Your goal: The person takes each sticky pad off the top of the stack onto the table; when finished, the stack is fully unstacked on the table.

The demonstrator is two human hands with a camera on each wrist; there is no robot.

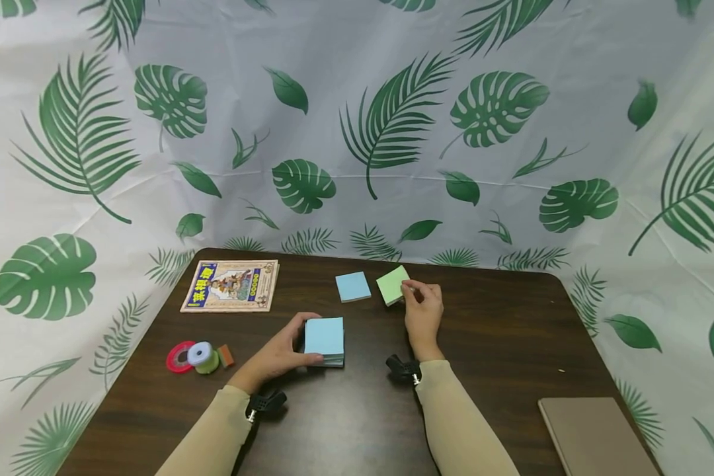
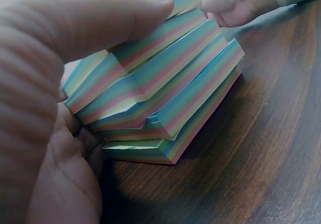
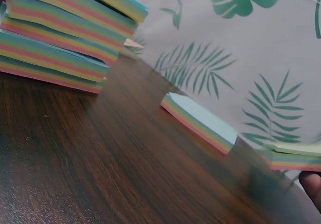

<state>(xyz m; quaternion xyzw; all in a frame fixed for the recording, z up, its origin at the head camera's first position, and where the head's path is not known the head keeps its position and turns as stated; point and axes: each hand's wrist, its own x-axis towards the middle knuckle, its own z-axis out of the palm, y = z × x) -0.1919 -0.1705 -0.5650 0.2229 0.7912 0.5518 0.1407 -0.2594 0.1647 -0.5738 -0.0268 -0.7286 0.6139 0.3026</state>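
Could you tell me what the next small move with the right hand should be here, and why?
Probably let go of the green-topped pad and bring the right hand back to the big stack. The pad already lies on the table beside the blue-topped pad, while the left hand grips the stack, whose layers sit fanned apart.

Both arms out over the table, each hand closed on a paper pad.

Left hand [image 1: 282, 354] reaches toward 1 o'clock, fingers curled round the side of the stack of sticky notes [image 1: 324, 340], thumb along its near edge. Right hand [image 1: 422, 311] sits further out at 12 o'clock, fingertips pinching the edge of the green pad [image 1: 392, 285]. Forearms in beige sleeves, a black clip at each wrist.
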